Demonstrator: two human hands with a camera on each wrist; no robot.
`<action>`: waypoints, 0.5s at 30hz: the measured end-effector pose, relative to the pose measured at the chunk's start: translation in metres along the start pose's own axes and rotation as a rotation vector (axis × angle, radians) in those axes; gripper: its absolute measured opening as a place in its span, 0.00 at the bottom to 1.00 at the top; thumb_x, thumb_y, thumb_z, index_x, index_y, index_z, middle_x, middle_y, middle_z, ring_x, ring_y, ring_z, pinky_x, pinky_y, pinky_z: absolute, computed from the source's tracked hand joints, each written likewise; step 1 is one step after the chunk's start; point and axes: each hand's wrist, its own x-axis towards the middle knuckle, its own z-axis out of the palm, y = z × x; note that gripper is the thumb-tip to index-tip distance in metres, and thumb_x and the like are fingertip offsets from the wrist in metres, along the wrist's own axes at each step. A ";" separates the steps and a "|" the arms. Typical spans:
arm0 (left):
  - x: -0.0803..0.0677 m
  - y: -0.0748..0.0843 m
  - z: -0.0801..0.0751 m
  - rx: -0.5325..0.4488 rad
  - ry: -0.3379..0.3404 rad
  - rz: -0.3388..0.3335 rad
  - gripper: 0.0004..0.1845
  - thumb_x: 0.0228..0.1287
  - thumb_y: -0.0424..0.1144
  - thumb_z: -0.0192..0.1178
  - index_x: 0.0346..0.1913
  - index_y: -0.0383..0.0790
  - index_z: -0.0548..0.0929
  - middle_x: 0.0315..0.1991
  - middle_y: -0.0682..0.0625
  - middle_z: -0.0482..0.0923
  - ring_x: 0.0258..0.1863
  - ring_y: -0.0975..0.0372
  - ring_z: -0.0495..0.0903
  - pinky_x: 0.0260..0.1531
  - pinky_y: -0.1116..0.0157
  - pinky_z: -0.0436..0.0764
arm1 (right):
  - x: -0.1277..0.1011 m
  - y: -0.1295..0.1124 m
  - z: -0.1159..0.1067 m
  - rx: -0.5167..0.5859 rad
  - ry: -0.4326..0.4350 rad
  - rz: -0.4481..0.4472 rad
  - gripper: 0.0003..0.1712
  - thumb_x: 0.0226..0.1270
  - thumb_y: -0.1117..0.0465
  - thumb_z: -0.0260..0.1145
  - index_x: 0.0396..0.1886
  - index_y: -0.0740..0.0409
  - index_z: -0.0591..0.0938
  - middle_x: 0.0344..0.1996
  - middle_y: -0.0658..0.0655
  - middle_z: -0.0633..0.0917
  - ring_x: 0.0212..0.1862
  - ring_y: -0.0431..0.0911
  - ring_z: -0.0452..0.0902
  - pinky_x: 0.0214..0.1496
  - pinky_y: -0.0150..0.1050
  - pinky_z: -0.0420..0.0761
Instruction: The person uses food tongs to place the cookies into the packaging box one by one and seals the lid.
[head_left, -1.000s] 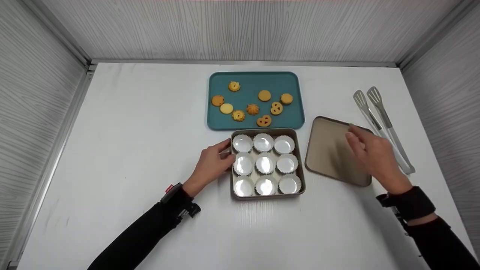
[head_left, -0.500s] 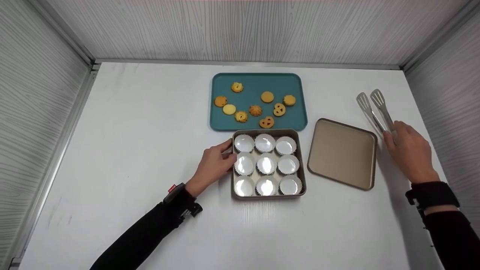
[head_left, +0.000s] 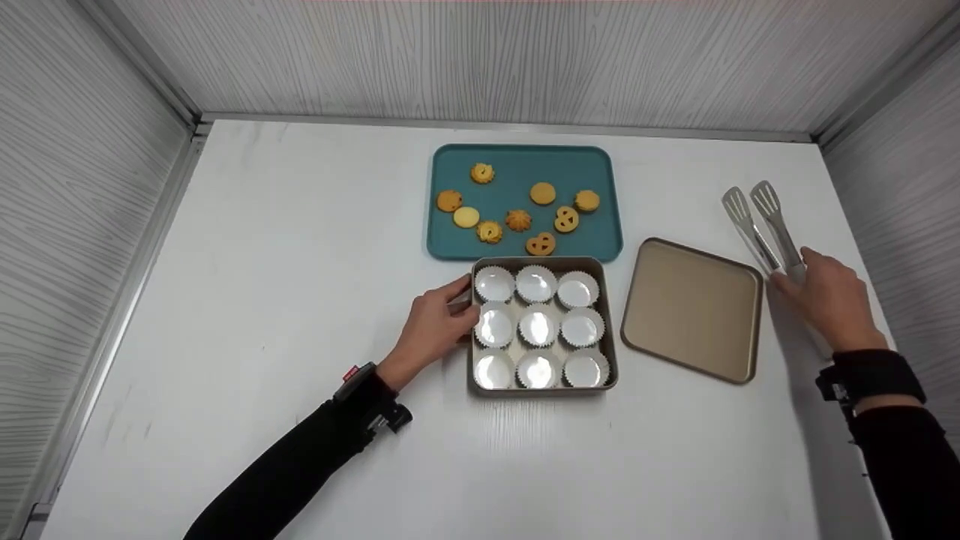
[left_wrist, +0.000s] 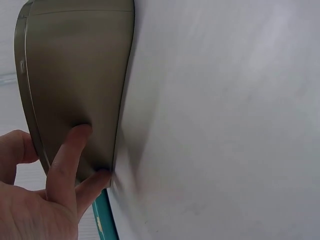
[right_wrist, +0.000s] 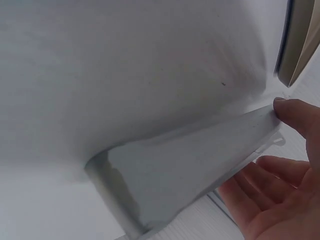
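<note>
My left hand (head_left: 433, 324) rested against the left wall of the square tin (head_left: 609, 330), thumb over the rim and fingers (left_wrist: 67, 150) pressed flat on the outer side; it steadied the tin and grasped nothing else. The tin held nine white paper cups (head_left: 537, 327) in three rows, all without contents.

My right hand (head_left: 829, 300) lay over the handle end of the metal tongs (head_left: 765, 225) on the counter (head_left: 285, 300), just right of the tin lid (head_left: 694, 307). From the right wrist view the thumb (right_wrist: 300, 117) touched one edge of the handle and the fingers were curled under it but apart from it. The grip was not yet closed.

Handling judgement: the tongs looked stiff, light and smooth, so likely slippery. The best hold appeared to be mid-handle, one arm under the thumb and one under the fingers, so the spring stays controllable.

The tong tips pointed away from me. Behind the tin, a teal tray (head_left: 596, 161) carried nine biscuits (head_left: 517, 220), which looked brittle.

The counter was white and matt, enclosed by pale wood-grain panels on three sides.
</note>
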 end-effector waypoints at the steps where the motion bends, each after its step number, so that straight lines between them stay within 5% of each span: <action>1: 0.001 0.000 0.000 -0.003 0.000 0.002 0.32 0.68 0.35 0.62 0.75 0.35 0.71 0.68 0.39 0.75 0.59 0.55 0.84 0.56 0.65 0.83 | 0.000 0.000 0.000 0.003 -0.005 -0.004 0.31 0.74 0.57 0.66 0.58 0.83 0.73 0.41 0.83 0.79 0.41 0.76 0.77 0.37 0.67 0.77; 6: 0.004 0.001 0.001 0.003 0.003 0.004 0.32 0.68 0.35 0.62 0.75 0.35 0.71 0.68 0.39 0.75 0.59 0.55 0.84 0.57 0.64 0.83 | 0.001 0.001 0.003 0.001 0.006 -0.010 0.20 0.72 0.57 0.69 0.40 0.72 0.75 0.22 0.63 0.74 0.27 0.61 0.72 0.23 0.49 0.68; 15: 0.007 0.000 -0.002 0.034 0.025 -0.004 0.32 0.67 0.36 0.63 0.74 0.37 0.73 0.67 0.41 0.77 0.59 0.54 0.83 0.61 0.61 0.81 | 0.002 0.000 0.004 -0.002 0.009 0.003 0.18 0.72 0.59 0.67 0.40 0.73 0.76 0.24 0.68 0.76 0.27 0.64 0.74 0.22 0.58 0.71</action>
